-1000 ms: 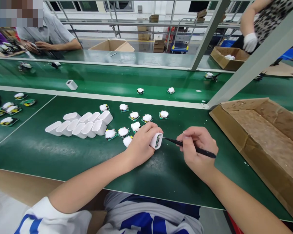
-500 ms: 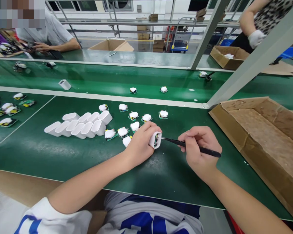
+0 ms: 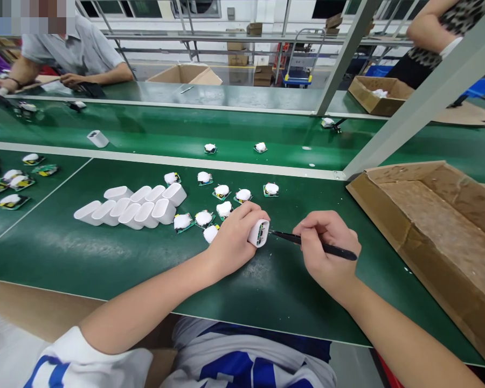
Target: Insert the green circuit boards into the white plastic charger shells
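White plastic casing [image 3: 259, 233] sits wrapped in the person's left grip [image 3: 232, 240], fingers curled over its top, its open end facing right and a green circuit board showing inside. Right grip [image 3: 327, 245] is pressed together on slim black tweezers [image 3: 286, 237], held much like a pen, with the fine tip right at the casing's open end; whether it touches the board inside is too small to tell. Both hands hover just above the green counter [image 3: 105, 258], the casing lifted at its near edge of the work area. Just left of the hands lie small circuit boards capped in white [image 3: 204, 218], loosely scattered, one partly tucked behind the left hand. Beyond them, empty white casings [image 3: 133, 207] lie on their sides in two neat overlapping rows. A large open cardboard box [image 3: 436, 215] rests on the counter to the right. Past a green conveyor belt [image 3: 153, 129], a co-worker in a grey shirt [image 3: 73, 48] sits working, and a second person's bare arm [image 3: 424, 32] shows at the upper right.
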`<action>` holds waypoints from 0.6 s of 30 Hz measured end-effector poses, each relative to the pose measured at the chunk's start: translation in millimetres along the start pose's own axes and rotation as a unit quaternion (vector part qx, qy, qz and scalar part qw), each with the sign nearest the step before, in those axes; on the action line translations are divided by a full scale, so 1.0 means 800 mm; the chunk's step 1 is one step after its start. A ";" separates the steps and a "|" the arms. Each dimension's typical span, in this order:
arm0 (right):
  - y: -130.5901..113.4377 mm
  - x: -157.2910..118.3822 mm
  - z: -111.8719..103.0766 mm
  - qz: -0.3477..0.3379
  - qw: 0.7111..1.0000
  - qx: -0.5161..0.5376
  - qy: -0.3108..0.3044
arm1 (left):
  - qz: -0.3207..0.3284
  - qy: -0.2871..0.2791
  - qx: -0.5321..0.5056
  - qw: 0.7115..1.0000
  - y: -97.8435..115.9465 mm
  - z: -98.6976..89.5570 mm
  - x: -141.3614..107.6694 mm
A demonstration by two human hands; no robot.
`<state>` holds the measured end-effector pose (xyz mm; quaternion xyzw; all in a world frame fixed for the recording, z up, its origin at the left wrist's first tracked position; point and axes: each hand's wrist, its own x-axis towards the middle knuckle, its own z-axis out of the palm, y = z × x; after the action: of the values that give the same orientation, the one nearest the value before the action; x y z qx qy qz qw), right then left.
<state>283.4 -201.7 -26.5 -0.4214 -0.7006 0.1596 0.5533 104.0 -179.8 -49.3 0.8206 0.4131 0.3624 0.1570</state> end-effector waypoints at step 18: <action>0.002 -0.010 0.006 -0.094 0.992 -0.073 -0.032 | -0.061 -0.021 -0.091 0.994 0.001 0.003 0.003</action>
<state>280.1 -206.2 -34.2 -0.3876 -0.7643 0.0686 0.5108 107.6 -178.4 -49.3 0.7839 0.4239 0.3707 0.2615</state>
